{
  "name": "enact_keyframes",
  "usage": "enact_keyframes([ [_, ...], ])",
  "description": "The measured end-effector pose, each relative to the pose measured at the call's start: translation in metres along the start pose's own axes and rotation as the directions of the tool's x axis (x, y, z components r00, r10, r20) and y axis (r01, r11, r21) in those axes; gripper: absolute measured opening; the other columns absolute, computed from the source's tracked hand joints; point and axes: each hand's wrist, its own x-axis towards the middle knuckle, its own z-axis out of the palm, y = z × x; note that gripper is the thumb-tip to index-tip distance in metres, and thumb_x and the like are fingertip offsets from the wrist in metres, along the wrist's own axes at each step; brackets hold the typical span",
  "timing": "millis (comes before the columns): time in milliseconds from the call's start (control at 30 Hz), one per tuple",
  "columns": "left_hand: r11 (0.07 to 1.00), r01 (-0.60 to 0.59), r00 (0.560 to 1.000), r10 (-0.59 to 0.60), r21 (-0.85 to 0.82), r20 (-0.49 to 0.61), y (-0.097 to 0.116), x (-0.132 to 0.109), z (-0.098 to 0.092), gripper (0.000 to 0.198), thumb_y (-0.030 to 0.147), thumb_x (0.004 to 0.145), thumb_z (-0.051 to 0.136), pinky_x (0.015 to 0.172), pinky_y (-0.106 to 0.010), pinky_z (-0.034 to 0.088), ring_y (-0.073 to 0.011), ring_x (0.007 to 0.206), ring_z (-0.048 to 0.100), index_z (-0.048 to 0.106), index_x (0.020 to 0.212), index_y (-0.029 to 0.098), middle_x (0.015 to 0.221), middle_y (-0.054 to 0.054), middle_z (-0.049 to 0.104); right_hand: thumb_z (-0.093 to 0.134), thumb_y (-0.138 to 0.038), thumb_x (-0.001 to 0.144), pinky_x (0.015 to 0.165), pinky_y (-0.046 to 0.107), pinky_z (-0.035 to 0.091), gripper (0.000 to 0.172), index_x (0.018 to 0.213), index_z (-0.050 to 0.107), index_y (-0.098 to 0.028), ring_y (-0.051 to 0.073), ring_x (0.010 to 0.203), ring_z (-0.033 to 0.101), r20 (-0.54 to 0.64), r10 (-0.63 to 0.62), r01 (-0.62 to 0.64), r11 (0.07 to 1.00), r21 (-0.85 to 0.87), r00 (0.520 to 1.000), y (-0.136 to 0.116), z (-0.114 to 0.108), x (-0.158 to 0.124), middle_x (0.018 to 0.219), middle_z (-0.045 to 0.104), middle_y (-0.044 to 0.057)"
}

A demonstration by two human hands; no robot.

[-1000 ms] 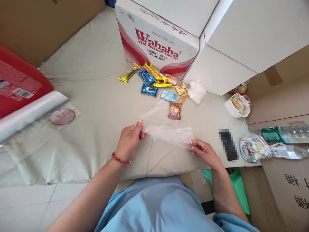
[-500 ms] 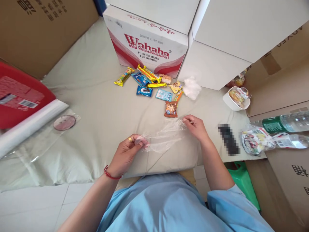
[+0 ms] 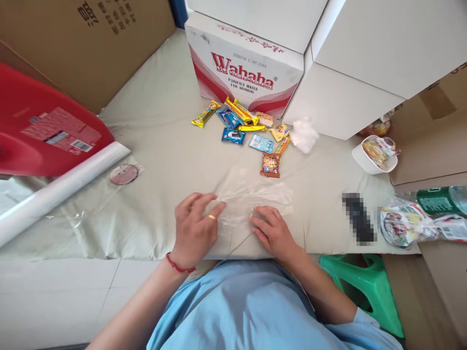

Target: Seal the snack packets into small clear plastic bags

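A clear plastic bag (image 3: 255, 194) lies flat on the cloth-covered table (image 3: 153, 146) in front of me. At its left edge is my left hand (image 3: 199, 218), fingers apart and slightly blurred, holding nothing. My right hand (image 3: 272, 228) rests on the lower right part of the bag with its fingers spread and bent. Beyond the bag lie a brown cookie packet (image 3: 270, 165), a light blue packet (image 3: 261, 143), a dark blue packet (image 3: 233, 136) and several yellow packets, one of them (image 3: 206, 113) at the left. A white fluffy bundle (image 3: 304, 134) sits right of them.
A Wahaha carton (image 3: 244, 68) stands behind the snacks, beside white boxes (image 3: 357, 92). At left are a red container (image 3: 54, 121) and a plastic roll (image 3: 65, 194). At right are a white bowl (image 3: 372, 160), a black blurred object (image 3: 359, 218) and a bottle (image 3: 438, 200).
Both hands have let go of the plastic bag, which now lies flat on the table. My right hand has moved down and left. The view has shifted left.
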Motion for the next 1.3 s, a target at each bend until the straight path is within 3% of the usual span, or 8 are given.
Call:
enact_keyframes([
  [133,0.997,-0.033,0.974,0.016,0.075,0.226,-0.007,0.017,0.004,0.028,0.016,0.090,0.051,0.099,-0.055,0.041,-0.0335,0.119,0.061,0.076,0.091,0.027,0.113,-0.009,0.077,0.051,-0.006,0.098,0.092,0.045,0.057,0.037,0.124,0.071,-0.025,0.026,0.109,0.060,-0.021,-0.022,0.022,1.000,-0.022,1.000,-0.002,0.003,-0.009,0.121,0.072,0.011],
  [400,0.966,0.156,0.944,-0.207,0.205,0.256,-0.023,0.024,0.012,0.038,0.048,0.096,0.051,0.091,-0.058,0.047,-0.0404,0.112,0.059,0.074,0.103,0.019,0.120,-0.018,0.069,0.047,-0.008,0.102,0.076,0.038,0.053,0.034,0.117,0.073,-0.025,0.023,0.089,0.058,0.036,-0.016,0.017,1.000,-0.005,0.999,-0.014,-0.012,-0.040,0.104,0.076,0.008],
  [633,0.994,-0.076,0.994,0.069,0.084,0.083,-0.006,0.033,0.012,0.038,0.014,0.088,0.047,0.114,-0.056,0.042,-0.0357,0.145,0.045,0.068,0.119,0.018,0.142,-0.018,0.058,0.047,-0.001,0.099,0.077,0.035,0.051,0.036,0.111,0.073,-0.023,0.021,0.091,0.056,0.019,0.015,-0.015,1.000,0.005,1.000,-0.016,-0.008,-0.050,0.103,0.074,0.007],
  [767,0.942,-0.329,0.876,0.330,-0.066,0.351,0.028,0.073,0.016,0.035,0.008,0.090,0.043,0.111,-0.046,0.048,-0.0267,0.135,0.058,0.070,0.107,0.022,0.132,-0.010,0.069,0.049,-0.001,0.099,0.079,0.034,0.050,0.032,0.107,0.073,-0.020,0.021,0.092,0.054,0.000,-0.023,0.023,0.999,-0.027,1.000,-0.015,-0.005,-0.043,0.102,0.073,0.008],
  [933,0.966,-0.256,0.773,0.230,-0.042,0.591,0.053,0.109,0.042,0.048,0.038,0.096,0.055,0.086,-0.039,0.057,-0.0272,0.114,0.070,0.057,0.140,0.020,0.151,-0.013,0.057,0.050,0.001,0.098,0.079,0.033,0.049,0.030,0.104,0.072,-0.019,0.020,0.091,0.052,-0.021,-0.022,0.020,0.998,-0.066,1.000,-0.016,-0.003,-0.045,0.101,0.072,0.008],
  [1033,0.976,-0.217,0.717,0.165,-0.008,0.677,0.042,0.111,0.049,0.035,0.042,0.094,0.057,0.078,-0.036,0.054,-0.0272,0.102,0.071,0.068,0.119,0.021,0.126,-0.010,0.071,0.050,0.001,0.098,0.079,0.033,0.050,0.031,0.105,0.072,-0.020,0.020,0.092,0.053,-0.030,0.004,-0.006,0.997,-0.072,1.000,-0.015,-0.005,-0.050,0.101,0.072,0.007],
  [1200,0.988,0.107,0.922,-0.058,-0.109,0.384,0.001,0.092,0.027,0.036,0.043,0.098,0.044,0.073,-0.031,0.045,-0.0192,0.080,0.065,0.063,0.078,0.020,0.088,-0.006,0.070,0.051,0.000,0.098,0.076,0.034,0.051,0.033,0.104,0.074,-0.023,0.020,0.091,0.055,-0.118,0.020,-0.032,0.995,-0.096,0.993,-0.007,-0.015,-0.049,0.103,0.073,0.008],
  [1300,0.941,0.307,0.930,-0.266,-0.140,0.256,-0.020,0.077,0.007,0.044,0.054,0.096,0.044,0.065,-0.029,0.039,-0.0156,0.066,0.056,0.057,0.069,0.021,0.070,-0.001,0.061,0.052,0.000,0.096,0.078,0.035,0.053,0.036,0.105,0.074,-0.026,0.021,0.094,0.057,-0.149,0.027,-0.037,0.997,-0.062,0.988,0.003,-0.018,-0.042,0.104,0.073,0.007],
])
